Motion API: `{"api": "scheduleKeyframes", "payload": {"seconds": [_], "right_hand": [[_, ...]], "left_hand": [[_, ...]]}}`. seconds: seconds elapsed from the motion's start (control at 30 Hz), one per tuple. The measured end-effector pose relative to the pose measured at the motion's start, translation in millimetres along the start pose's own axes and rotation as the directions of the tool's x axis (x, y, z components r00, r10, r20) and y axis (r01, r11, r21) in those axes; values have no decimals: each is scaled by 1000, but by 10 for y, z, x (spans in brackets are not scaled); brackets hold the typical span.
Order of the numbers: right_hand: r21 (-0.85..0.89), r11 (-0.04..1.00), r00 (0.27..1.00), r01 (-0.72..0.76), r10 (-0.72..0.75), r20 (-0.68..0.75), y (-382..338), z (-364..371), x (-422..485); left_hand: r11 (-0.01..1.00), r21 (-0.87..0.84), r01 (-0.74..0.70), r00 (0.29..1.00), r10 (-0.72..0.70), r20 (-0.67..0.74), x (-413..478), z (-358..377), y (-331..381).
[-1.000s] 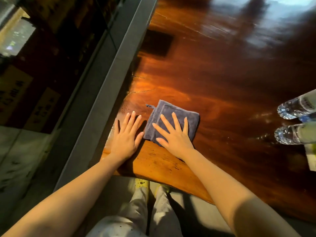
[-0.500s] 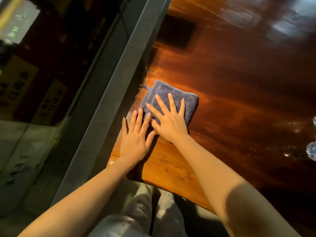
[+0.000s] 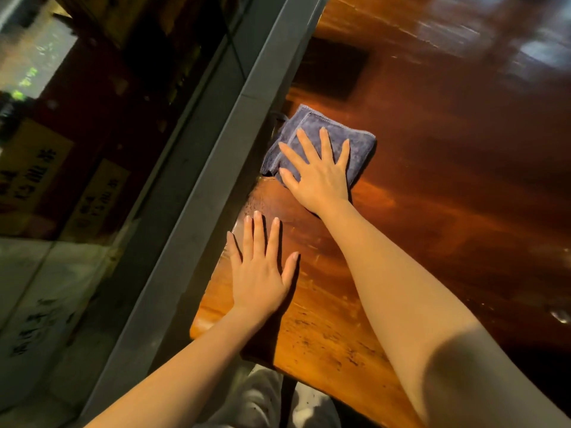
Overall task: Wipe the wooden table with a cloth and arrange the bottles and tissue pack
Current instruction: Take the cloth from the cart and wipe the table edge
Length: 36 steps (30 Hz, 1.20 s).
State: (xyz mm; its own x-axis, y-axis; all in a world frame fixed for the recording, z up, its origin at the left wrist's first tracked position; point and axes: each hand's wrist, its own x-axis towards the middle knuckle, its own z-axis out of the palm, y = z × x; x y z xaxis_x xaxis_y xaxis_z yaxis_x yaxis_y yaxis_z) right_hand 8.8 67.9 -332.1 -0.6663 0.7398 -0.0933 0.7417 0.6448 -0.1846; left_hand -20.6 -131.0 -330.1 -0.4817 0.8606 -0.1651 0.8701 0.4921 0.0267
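A folded blue-grey cloth (image 3: 355,140) lies on the glossy wooden table (image 3: 448,186) near its left edge. My right hand (image 3: 315,171) presses flat on the cloth with fingers spread, covering its near half. My left hand (image 3: 259,267) rests flat on bare wood close to the table's near left corner, fingers apart, a hand's length nearer to me than the cloth. No bottles or tissue pack are in view.
A grey ledge (image 3: 216,186) runs along the table's left side, with glass (image 3: 77,149) and signs beyond it. A dark square patch (image 3: 330,72) sits on the wood past the cloth. My light trousers (image 3: 262,400) show below the near edge.
My right hand has pushed the cloth away from me along the left edge. The left hand has stayed near the corner. The bottles at the right have left the view.
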Motion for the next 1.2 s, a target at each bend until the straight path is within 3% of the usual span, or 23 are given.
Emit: {"api": "scheduleKeyframes", "payload": {"seconds": [0.27,0.77,1.2], "right_hand": [[59,994,995,-96,97,-26,308,-106,-31],[45,953,951,-299,301,-63,1265,-171,-574],[55,895,892,-443,446,-70,1938,-252,-1194]], "left_hand": [[999,45,23,1000,-22,-12,-9,-22,15],[959,-98,265,964,-263,33,-65,-46,528],[954,-90,286,958,-288,-3,-226,55,783]]}}
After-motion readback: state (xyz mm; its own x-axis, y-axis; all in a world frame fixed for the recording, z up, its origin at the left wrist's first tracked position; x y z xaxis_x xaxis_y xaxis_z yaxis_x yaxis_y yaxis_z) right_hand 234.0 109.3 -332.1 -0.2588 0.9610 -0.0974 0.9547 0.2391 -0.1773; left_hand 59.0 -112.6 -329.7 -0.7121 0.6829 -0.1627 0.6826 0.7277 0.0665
